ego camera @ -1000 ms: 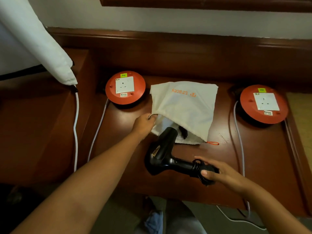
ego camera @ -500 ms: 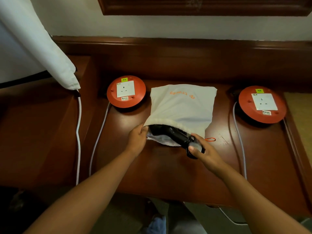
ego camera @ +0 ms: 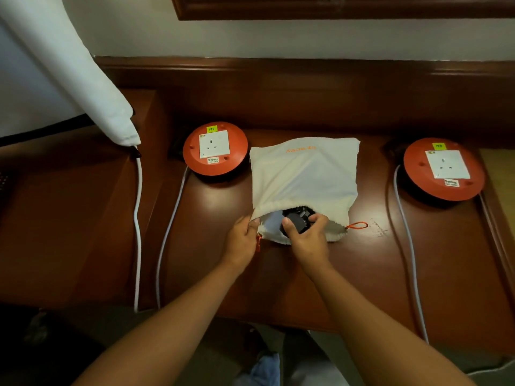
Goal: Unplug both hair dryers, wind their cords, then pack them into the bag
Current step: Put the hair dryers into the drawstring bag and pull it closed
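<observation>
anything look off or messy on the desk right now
Nothing stands out. The cream drawstring bag lies flat on the wooden desk, its mouth held open by the left hand while the right hand pushes the black hair dryer in. Both orange socket reels sit flat, sockets empty.

Counted: 2 orange socket reels (ego camera: 215, 148) (ego camera: 444, 169), 1 drawstring bag (ego camera: 303, 176), 1 dryer (ego camera: 296, 220) seen, 2 hands (ego camera: 242, 237) (ego camera: 308, 235), 3 white cables (ego camera: 137, 227) (ego camera: 167, 235) (ego camera: 408, 246)

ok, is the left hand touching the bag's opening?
Touching. The head view shows the left hand pinching the gathered rim of the white drawstring bag at its left corner, holding the mouth open while the right hand pushes the black hair dryer in.
</observation>
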Demonstrator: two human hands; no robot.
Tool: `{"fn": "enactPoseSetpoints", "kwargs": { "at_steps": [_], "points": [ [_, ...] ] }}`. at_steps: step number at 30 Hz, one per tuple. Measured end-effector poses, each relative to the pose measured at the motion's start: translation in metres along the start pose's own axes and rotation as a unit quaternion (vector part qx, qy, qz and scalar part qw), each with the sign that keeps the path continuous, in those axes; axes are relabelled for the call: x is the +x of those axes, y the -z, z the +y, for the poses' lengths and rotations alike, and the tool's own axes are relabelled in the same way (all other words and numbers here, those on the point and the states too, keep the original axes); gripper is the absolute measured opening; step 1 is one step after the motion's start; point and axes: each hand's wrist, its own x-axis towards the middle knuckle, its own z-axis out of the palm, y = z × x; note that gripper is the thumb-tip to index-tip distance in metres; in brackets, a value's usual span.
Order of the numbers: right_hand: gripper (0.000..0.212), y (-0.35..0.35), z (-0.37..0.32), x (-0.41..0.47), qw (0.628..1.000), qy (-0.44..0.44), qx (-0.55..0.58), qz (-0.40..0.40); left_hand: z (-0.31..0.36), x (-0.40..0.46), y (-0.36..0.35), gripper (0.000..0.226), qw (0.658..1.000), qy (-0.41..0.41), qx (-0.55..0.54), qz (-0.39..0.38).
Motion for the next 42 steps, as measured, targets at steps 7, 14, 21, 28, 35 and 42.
{"fn": "enactPoseSetpoints", "kwargs": {
  "at_steps": [7,14,21,28,35,42],
  "points": [
    [0.059,-0.031,-0.015,0.008,1.000,-0.007,0.000,0.023,0.001,0.003,0.002,0.026,1.000,-0.011,-0.013,0.022],
    [0.052,-0.047,-0.012,0.019,0.995,-0.056,0.088,-0.007,-0.014,-0.007,0.013,0.027,0.999,-0.016,0.047,-0.021],
    [0.049,-0.050,-0.013,0.014,0.978,-0.101,0.181,0.028,-0.027,-0.020,0.013,0.027,0.979,-0.091,0.178,-0.044],
    [0.039,-0.055,-0.018,0.014,0.965,-0.086,0.232,0.088,-0.045,-0.054,0.017,0.030,0.976,-0.029,0.195,-0.093],
    [0.037,-0.068,-0.018,0.024,0.947,-0.106,0.298,0.046,-0.033,-0.036,0.015,0.026,0.985,-0.032,0.168,-0.026],
    [0.036,-0.077,-0.021,0.023,0.902,-0.158,0.402,-0.004,-0.045,-0.027,0.021,0.023,0.988,-0.009,0.153,0.021]
  ]
}}
